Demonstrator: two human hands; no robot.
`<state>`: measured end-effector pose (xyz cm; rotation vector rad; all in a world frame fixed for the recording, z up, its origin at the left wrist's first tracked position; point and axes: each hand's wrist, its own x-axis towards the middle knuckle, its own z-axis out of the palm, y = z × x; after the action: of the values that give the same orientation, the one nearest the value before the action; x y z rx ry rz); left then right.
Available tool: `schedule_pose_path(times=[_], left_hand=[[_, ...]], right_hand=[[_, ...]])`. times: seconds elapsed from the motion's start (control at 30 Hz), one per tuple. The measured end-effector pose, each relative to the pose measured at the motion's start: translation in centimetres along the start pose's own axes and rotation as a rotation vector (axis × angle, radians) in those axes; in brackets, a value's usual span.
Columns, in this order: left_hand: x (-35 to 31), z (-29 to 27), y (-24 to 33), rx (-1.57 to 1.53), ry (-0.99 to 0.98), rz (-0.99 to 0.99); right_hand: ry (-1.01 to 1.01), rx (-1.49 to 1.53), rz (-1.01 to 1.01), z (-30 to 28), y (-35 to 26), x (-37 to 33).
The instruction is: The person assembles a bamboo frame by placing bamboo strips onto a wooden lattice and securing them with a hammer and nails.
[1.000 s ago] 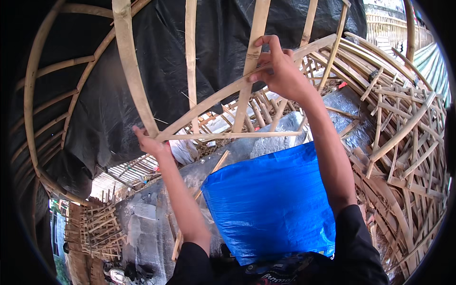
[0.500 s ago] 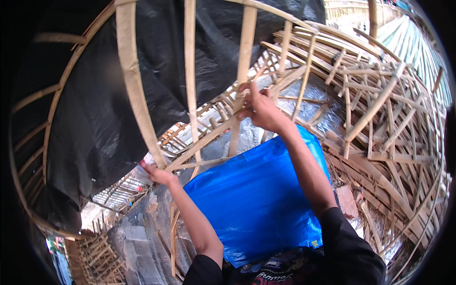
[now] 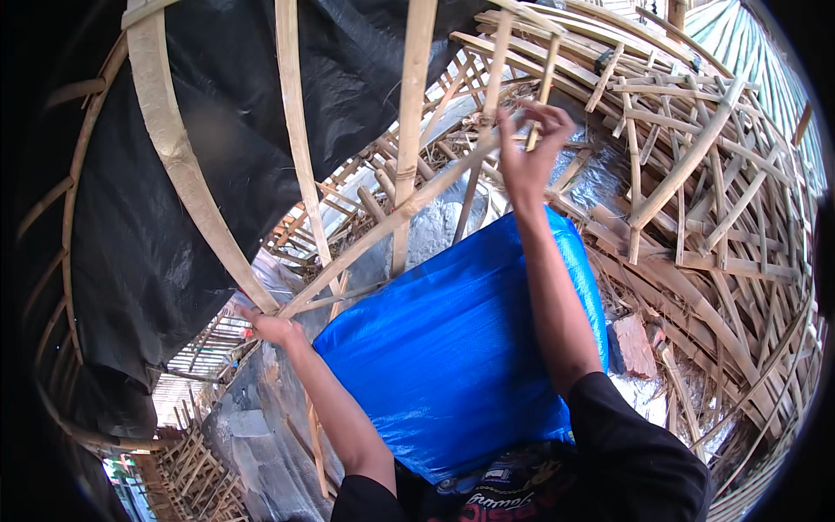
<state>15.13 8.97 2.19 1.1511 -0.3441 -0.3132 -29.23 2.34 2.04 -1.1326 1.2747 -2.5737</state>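
At the lower edge, the person's black shirt (image 3: pixel 631 435) with a printed front came first, and against it a blue plastic sheet (image 3: pixel 444 348) lay spread between the forearms. Just past the sheet, the left hand (image 3: pixel 274 328) touched the corner where a slanted strip (image 3: pixel 365 244) met the lower end of a wide slat (image 3: pixel 184 165); how firmly it gripped, I could not tell. The strip rose to the right, crossing two narrower slats (image 3: pixel 294 104), and its upper end came up to the right hand (image 3: pixel 531 161). That hand was well apart from the left, raised, its fingers bent and parted; whether it touched the strip's end was unclear. A thin stick (image 3: pixel 352 294) ran off the same lower corner, just above the blue sheet.

To the right of the sheet sat a reddish block (image 3: pixel 635 345). Farther right, bamboo frames (image 3: pixel 690 152) were heaped in a tangled pile. Behind the slats hung a black sheet (image 3: pixel 226 87), creased.
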Motion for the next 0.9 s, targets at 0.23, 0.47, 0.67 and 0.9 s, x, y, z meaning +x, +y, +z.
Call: schedule_pose_path(times=[0.23, 0.47, 0.67, 0.9], left_hand=[[0.2, -0.5, 0.0, 0.029, 0.020, 0.009], [2.0, -1.9, -1.2, 0.088, -0.105, 0.026], [1.5, -1.3, -1.6, -0.032, -0.051, 0.012], [1.4, -0.5, -1.5, -0.218, 0.002, 0.074]], right_hand=[[0.066, -0.148, 0.777, -3.0, 3.0, 1.0], [-0.010, 0.196, 0.637, -3.0, 4.6, 0.6], [0.053, 0.086, 0.499, -4.2, 5.8, 0.5], [0.113, 0.023, 0.591, -4.5, 6.1, 0.8]])
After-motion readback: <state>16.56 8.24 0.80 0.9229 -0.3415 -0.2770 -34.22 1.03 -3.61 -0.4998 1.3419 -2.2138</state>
